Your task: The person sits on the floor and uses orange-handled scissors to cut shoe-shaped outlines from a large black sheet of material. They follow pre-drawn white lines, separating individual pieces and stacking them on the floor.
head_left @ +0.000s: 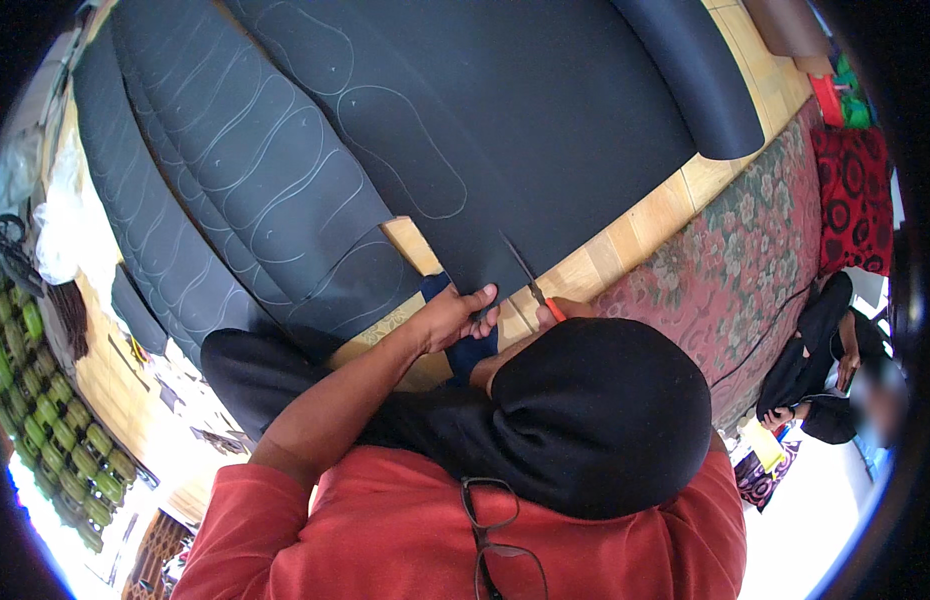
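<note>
A large black sheet (pixel 545 110) spreads over the tiled floor, with pale rounded outlines drawn on its left part. My left hand (pixel 453 318) grips the sheet's near edge, thumb on top and fingers curled under. Just to the right, my right hand (pixel 570 311) is closed on scissors (pixel 534 285) with orange handles. The scissors' dark blade points away from me and lies at the sheet near its edge. My bent knee in black cloth hides part of the right hand and forearm. A dark blue piece (pixel 472 360) hangs below my left hand.
The sheet's far right end is rolled up (pixel 720 95). Other black strips with drawn outlines (pixel 165 200) lie at left. A patterned pink-green carpet (pixel 705 270) stretches along the right, where another person (pixel 820 350) sits. Glasses (pixel 500 540) hang from my red shirt.
</note>
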A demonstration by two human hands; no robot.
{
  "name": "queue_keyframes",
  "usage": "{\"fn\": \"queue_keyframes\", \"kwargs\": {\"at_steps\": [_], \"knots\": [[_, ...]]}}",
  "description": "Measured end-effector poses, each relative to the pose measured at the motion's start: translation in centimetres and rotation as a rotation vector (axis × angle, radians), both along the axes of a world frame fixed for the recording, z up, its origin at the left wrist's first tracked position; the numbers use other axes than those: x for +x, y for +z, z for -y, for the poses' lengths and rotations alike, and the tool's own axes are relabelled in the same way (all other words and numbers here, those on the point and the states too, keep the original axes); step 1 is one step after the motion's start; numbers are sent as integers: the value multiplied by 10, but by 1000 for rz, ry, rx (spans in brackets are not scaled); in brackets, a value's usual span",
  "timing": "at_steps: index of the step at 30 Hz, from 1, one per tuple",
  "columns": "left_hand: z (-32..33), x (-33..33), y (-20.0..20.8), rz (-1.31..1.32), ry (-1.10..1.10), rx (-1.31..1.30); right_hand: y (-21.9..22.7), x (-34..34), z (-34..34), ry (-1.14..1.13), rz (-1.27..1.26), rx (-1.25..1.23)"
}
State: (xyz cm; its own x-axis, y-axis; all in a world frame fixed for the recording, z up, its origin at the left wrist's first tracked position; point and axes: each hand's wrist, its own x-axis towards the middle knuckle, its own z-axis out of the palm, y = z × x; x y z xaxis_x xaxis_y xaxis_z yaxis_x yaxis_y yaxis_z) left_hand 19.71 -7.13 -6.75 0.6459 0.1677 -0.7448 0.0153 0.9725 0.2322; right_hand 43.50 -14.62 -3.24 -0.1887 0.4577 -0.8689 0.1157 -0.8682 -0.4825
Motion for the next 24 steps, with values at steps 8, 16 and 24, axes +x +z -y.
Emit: {"fn": "queue_keyframes", "kwargs": {"at_steps": [8, 16, 24], "knots": [[-2, -4, 9, 85, 68, -116, 18, -22, -22, -99, -1, 180], [-3, -9, 11, 201, 108, -199, 33, -33, -54, -39, 109, 193], [-2, -14, 11, 278, 154, -207, 40, -38, -64, -25, 148, 225]]}}
